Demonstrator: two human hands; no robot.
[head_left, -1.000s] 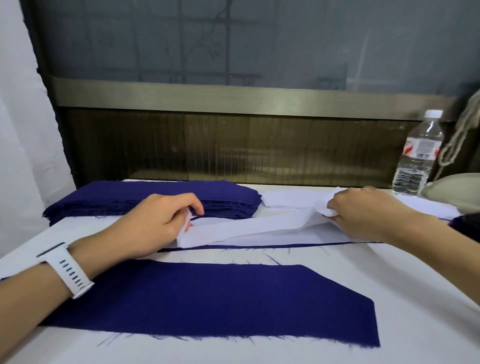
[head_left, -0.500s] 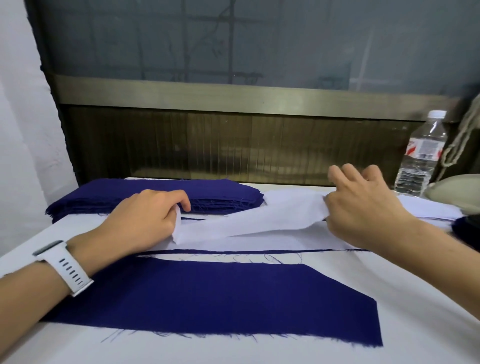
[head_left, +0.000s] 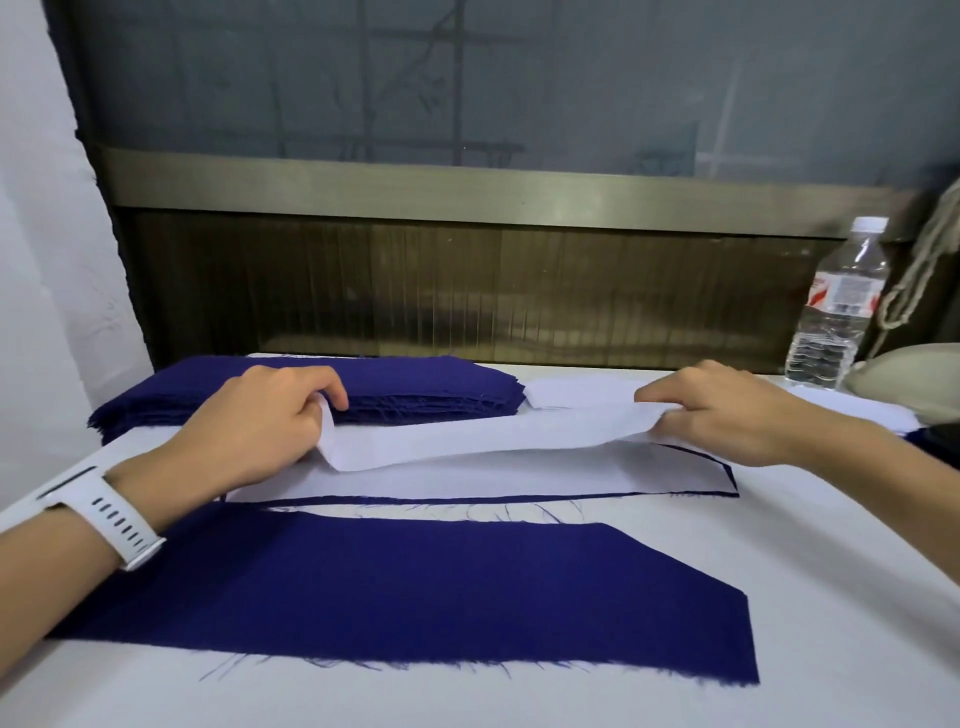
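Head view: left hand (head_left: 260, 421), centre left of frame, fingers curled, pinches the left end of a white strip (head_left: 467, 441). Right hand (head_left: 727, 415), centre right, fingers bent, pinches the strip's right end. The strip hangs stretched between both hands in mid frame, sagging a bit, left end folded down, lifted just above a white-faced piece (head_left: 519, 483). That piece lies flat on the table (head_left: 831, 571), a thin blue edge showing along its lower and right sides. Big blue piece (head_left: 415, 597) lies flat in the lower half of the frame, frayed threads on its bottom edge, the left forearm resting across its left end. White watch (head_left: 109, 514) on the left wrist, lower left. Blue stack (head_left: 415, 384) sits behind the left hand, centre left, touching or just beside the knuckles, cannot tell which. More white pieces (head_left: 571, 389) lie right of the stack, behind the strip. Water bottle (head_left: 836, 312) stands upright at the right edge, well apart from the right hand. Cord (head_left: 924, 260) hangs at far right.
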